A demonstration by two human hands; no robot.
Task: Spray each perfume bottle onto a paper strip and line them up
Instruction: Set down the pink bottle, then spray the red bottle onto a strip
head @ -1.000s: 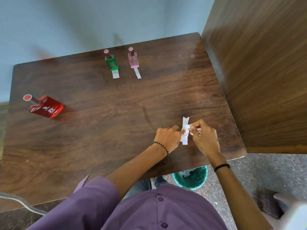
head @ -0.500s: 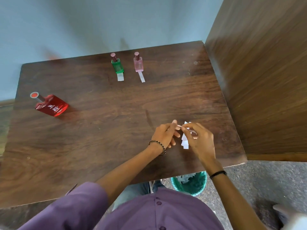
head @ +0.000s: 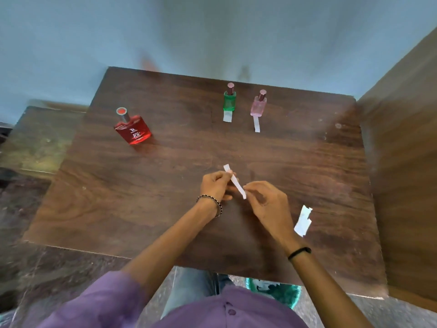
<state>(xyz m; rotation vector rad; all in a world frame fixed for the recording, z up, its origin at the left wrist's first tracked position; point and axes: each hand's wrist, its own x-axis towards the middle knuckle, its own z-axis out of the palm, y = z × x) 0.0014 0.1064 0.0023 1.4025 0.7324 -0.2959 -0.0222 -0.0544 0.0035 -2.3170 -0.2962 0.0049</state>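
Observation:
Over the middle of the wooden table [head: 165, 204] my left hand [head: 215, 185] pinches the upper part of a narrow white paper strip [head: 236, 183]. My right hand [head: 267, 204] pinches the strip's lower end. At the back stand a green bottle [head: 229, 100] with a paper strip [head: 228, 116] in front of it and a pink bottle [head: 258, 105] with its own strip [head: 256, 124]. A red perfume bottle [head: 133, 129] stands apart at the back left, with no strip by it.
A torn piece of white paper [head: 303, 220] lies on the table right of my right hand. A wooden cabinet side [head: 406, 147] rises along the table's right edge. A green waste bin [head: 276, 292] with paper scraps sits under the table's near edge.
The narrow strip has come free of the larger paper, which now lies on the table to the right. Both hands have lifted the strip; the camera view has shifted left.

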